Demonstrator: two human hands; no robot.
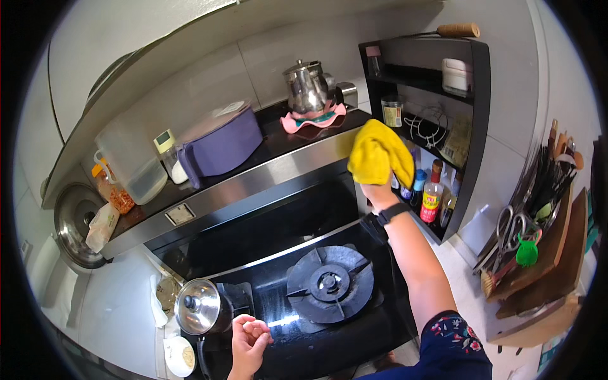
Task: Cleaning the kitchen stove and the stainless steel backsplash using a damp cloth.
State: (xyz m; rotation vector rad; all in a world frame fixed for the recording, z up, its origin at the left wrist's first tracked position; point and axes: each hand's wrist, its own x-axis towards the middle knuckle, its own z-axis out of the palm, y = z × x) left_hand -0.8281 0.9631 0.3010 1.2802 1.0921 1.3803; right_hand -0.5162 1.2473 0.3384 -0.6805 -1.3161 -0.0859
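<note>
My right hand grips a bunched yellow cloth, which covers most of its fingers. The cloth is at the right end of the stainless steel front edge of the raised shelf; whether it touches the steel is hard to tell. Low in the view, my left hand hovers over the front of the black glass gas cooktop with its fingers loosely curled and nothing visible in them. Beside it stands a pot with a glass lid. A round cast-iron burner lies between my arms.
On the raised shelf stand a purple lidded container, a clear plastic jug and a steel kettle on a pink dish. A black rack holds sauce bottles. Scissors and cutting boards stand at right; a white bowl sits front left.
</note>
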